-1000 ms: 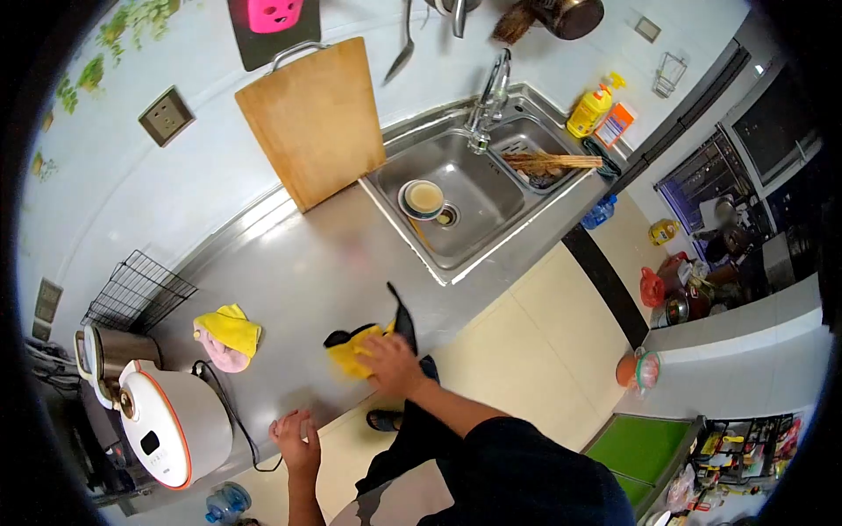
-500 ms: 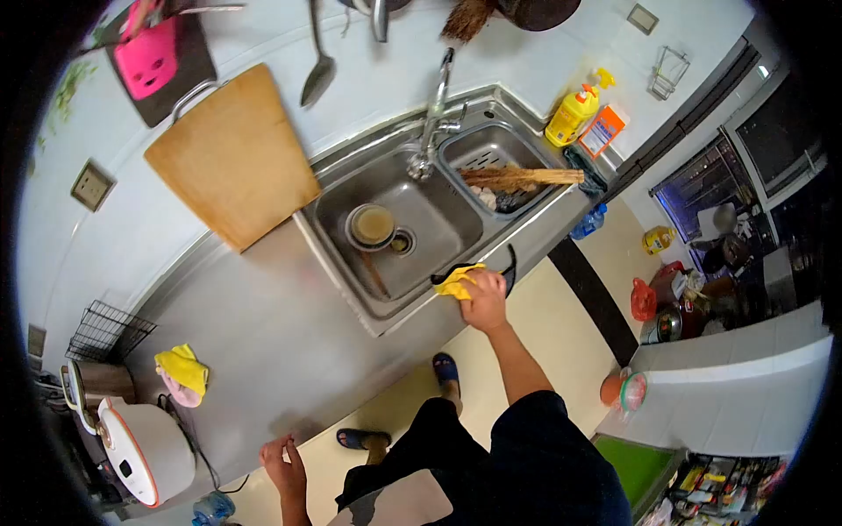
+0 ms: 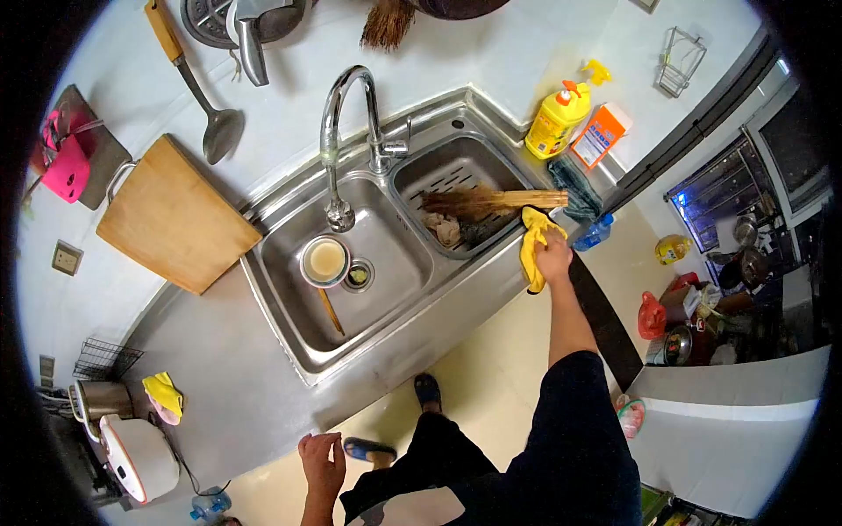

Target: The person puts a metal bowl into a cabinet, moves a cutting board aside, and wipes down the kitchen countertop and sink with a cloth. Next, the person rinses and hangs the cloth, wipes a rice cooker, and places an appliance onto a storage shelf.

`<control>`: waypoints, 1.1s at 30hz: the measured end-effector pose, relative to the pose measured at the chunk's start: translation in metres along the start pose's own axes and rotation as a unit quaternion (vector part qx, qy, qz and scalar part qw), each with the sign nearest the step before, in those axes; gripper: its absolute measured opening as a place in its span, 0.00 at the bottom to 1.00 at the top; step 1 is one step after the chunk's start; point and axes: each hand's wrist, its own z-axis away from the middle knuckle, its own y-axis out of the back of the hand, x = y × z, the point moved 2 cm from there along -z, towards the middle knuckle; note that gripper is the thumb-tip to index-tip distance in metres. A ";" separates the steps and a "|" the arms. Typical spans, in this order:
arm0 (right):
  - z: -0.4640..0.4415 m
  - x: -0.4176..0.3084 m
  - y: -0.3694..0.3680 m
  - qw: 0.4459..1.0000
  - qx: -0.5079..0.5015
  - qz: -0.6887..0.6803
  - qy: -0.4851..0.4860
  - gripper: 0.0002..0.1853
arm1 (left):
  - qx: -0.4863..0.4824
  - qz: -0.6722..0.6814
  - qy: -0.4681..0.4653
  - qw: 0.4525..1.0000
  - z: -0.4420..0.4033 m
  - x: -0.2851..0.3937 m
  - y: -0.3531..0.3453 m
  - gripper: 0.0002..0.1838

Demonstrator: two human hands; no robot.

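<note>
My right hand [image 3: 553, 254] grips a yellow cloth [image 3: 531, 247] with dark edging. It presses the cloth on the front rim of the steel sink [image 3: 386, 337], beside the right basin. My left hand [image 3: 323, 460] hangs near the counter's front edge, holding nothing, its fingers loosely bent and apart. In the left basin, a bowl [image 3: 324, 261] of cloudy liquid sits by the drain, with a wooden stick [image 3: 331, 311] below it. A bundled-twig brush [image 3: 491, 202] lies across the grey basket [image 3: 405, 200] in the right basin, over some scraps.
The faucet [image 3: 377, 149] arches over the left basin. A yellow soap bottle [image 3: 558, 121], an orange-white box [image 3: 601, 136] and a dark cloth [image 3: 574, 188] stand or lie at right. A cutting board [image 3: 175, 219] leans on the wall. A rice cooker [image 3: 140, 460] and another yellow cloth [image 3: 163, 394] are left.
My right hand has slid the yellow cloth rightward along the sink's front rim, from beside the left basin to beside the right one. The camera view has shifted; my left hand stays near the counter edge.
</note>
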 end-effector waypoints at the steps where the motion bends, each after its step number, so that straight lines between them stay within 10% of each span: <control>1: 0.011 -0.004 -0.003 0.998 0.040 0.033 0.034 0.21 | -0.004 -0.008 0.009 1.000 0.004 -0.002 0.002 0.06; 6: 0.122 -0.092 -0.035 0.993 0.050 -0.051 0.090 0.25 | 0.002 -0.004 0.010 1.000 0.014 -0.002 0.011 0.07; 17: 0.444 -0.434 -0.040 0.825 -0.336 -0.281 0.358 0.26 | 0.090 -0.034 0.026 0.995 0.102 -0.030 0.080 0.05; 22: 0.443 -0.499 -0.040 0.700 -0.542 -0.449 0.119 0.21 | 0.154 -0.026 0.106 0.982 0.174 -0.073 0.123 0.05; 24: 0.413 -0.497 -0.058 0.655 -0.469 -0.575 0.144 0.21 | 0.194 -0.032 0.134 0.971 0.198 -0.090 0.132 0.05; 26: 0.350 -0.496 0.017 0.503 -0.570 -0.647 0.056 0.22 | 0.220 -0.020 0.149 0.964 0.219 -0.108 0.130 0.05; 28: 0.285 -0.484 0.057 0.609 -0.495 -0.597 0.164 0.23 | 0.225 -0.013 0.166 0.960 0.230 -0.119 0.129 0.05; 30: 0.238 -0.472 0.087 0.576 -0.499 -0.645 -0.059 0.17 | 0.229 -0.001 0.167 0.959 0.229 -0.126 0.128 0.05; 33: 0.154 -0.430 0.039 0.906 -0.265 -0.285 0.166 0.14 | 0.225 0.008 0.155 0.962 0.217 -0.126 0.129 0.05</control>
